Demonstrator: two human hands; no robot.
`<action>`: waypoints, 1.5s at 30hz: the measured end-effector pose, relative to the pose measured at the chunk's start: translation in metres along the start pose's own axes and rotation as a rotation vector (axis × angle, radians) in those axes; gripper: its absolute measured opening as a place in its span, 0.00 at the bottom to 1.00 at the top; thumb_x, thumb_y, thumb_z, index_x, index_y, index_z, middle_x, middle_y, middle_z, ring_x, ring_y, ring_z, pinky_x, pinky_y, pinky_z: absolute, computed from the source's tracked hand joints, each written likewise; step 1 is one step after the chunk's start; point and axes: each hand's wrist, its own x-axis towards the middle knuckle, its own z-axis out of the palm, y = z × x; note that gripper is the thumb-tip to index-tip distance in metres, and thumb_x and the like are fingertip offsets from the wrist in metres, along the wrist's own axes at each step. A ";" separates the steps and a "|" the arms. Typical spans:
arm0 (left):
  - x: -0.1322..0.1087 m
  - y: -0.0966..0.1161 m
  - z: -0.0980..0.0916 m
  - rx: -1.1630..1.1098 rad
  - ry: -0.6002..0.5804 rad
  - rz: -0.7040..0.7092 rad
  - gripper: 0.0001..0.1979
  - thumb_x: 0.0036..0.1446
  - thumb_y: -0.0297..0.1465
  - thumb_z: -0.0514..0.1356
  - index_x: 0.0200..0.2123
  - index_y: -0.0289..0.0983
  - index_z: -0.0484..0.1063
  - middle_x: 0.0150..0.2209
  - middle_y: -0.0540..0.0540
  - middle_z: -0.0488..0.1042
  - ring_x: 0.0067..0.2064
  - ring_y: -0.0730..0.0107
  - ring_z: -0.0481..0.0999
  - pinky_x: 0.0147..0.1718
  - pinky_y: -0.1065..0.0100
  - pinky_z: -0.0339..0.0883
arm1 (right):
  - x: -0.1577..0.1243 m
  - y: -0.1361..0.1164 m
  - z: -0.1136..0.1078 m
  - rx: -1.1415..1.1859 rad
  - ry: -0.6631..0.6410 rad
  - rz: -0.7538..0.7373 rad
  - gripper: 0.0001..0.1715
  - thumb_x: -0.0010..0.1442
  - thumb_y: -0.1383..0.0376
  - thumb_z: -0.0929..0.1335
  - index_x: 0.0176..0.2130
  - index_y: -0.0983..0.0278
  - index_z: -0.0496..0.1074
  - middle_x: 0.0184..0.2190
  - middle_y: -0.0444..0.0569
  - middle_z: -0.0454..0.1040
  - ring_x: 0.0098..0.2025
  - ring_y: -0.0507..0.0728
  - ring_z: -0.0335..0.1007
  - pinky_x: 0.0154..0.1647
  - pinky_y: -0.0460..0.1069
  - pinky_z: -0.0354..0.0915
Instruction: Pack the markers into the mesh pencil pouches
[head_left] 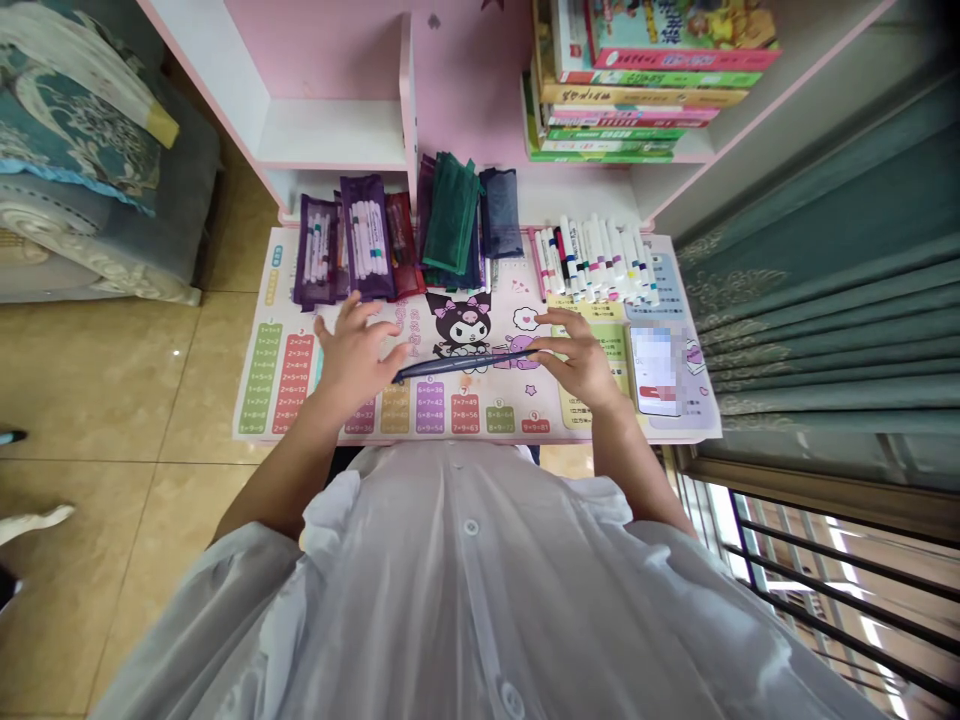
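Observation:
A dark blue mesh pencil pouch (472,365), seen nearly edge-on, spans the space between my hands above the desk. My right hand (577,360) pinches its right end between thumb and fingers. At the pouch's other end is my left hand (356,350), fingers spread; whether its thumb touches the pouch I cannot tell. Just beyond my left hand lie purple mesh pouches (366,240) with markers inside. Green mesh pouches (450,215) are stacked behind the middle, beside another dark blue pouch (501,213). Loose white markers (596,258) lie in a row beyond my right hand.
The desk mat (517,400) carries printed times tables and a cartoon figure. A phone (656,370) lies at the right. Pink-and-white shelves (337,135) rise behind, holding a stack of books (637,105). A curtain (817,250) hangs on the right, and an armchair (97,220) stands left.

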 end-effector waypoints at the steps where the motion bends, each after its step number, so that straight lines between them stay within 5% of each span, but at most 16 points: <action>1: 0.003 0.006 0.001 0.013 -0.048 0.065 0.09 0.59 0.40 0.63 0.39 0.44 0.80 0.62 0.45 0.69 0.71 0.42 0.55 0.67 0.30 0.36 | 0.005 0.001 -0.001 0.021 -0.021 -0.014 0.09 0.63 0.56 0.71 0.37 0.55 0.82 0.53 0.51 0.75 0.63 0.67 0.65 0.66 0.68 0.62; 6: 0.016 0.037 0.009 0.045 -0.218 0.246 0.10 0.56 0.41 0.65 0.35 0.43 0.83 0.60 0.43 0.72 0.69 0.39 0.58 0.66 0.26 0.34 | 0.030 0.008 -0.001 0.068 -0.092 -0.072 0.09 0.63 0.56 0.71 0.38 0.54 0.82 0.52 0.51 0.75 0.63 0.66 0.65 0.68 0.67 0.60; 12: 0.022 0.050 0.024 0.066 -0.251 0.288 0.10 0.56 0.30 0.61 0.25 0.41 0.80 0.53 0.43 0.78 0.66 0.44 0.63 0.66 0.26 0.38 | 0.053 0.016 0.011 0.104 -0.119 -0.069 0.09 0.63 0.55 0.71 0.37 0.53 0.82 0.53 0.49 0.75 0.63 0.65 0.65 0.67 0.66 0.61; 17: 0.021 0.051 0.036 0.033 -0.149 0.180 0.12 0.56 0.28 0.59 0.23 0.40 0.77 0.47 0.42 0.80 0.63 0.47 0.69 0.66 0.30 0.44 | 0.052 0.003 0.034 0.043 0.162 0.139 0.17 0.59 0.48 0.73 0.42 0.55 0.80 0.53 0.53 0.74 0.59 0.66 0.69 0.63 0.67 0.65; 20: 0.019 0.055 0.040 -0.014 -0.072 0.100 0.11 0.57 0.30 0.59 0.23 0.40 0.77 0.49 0.42 0.79 0.63 0.48 0.69 0.66 0.30 0.46 | 0.041 -0.021 0.052 0.004 0.320 0.300 0.20 0.60 0.45 0.71 0.34 0.58 0.79 0.50 0.55 0.75 0.57 0.67 0.70 0.60 0.67 0.66; 28: 0.014 0.060 0.052 -0.077 -0.024 0.026 0.11 0.58 0.31 0.59 0.25 0.40 0.76 0.52 0.43 0.79 0.65 0.51 0.66 0.66 0.35 0.48 | 0.020 -0.069 0.082 0.029 0.101 0.395 0.11 0.53 0.60 0.75 0.23 0.60 0.76 0.48 0.55 0.78 0.54 0.65 0.72 0.60 0.61 0.66; 33: 0.014 0.048 0.053 -0.104 -0.026 -0.009 0.12 0.59 0.33 0.58 0.23 0.40 0.74 0.52 0.43 0.79 0.65 0.51 0.67 0.65 0.33 0.48 | 0.021 -0.058 0.073 -0.028 0.092 0.476 0.10 0.50 0.68 0.72 0.20 0.60 0.73 0.48 0.55 0.79 0.55 0.66 0.72 0.62 0.64 0.63; 45: 0.009 0.038 0.060 -0.174 -0.051 -0.054 0.15 0.61 0.35 0.57 0.22 0.39 0.71 0.52 0.41 0.79 0.63 0.53 0.69 0.64 0.38 0.52 | 0.020 -0.046 0.072 -0.067 0.058 0.478 0.09 0.54 0.65 0.72 0.22 0.60 0.75 0.47 0.55 0.79 0.53 0.65 0.73 0.59 0.63 0.67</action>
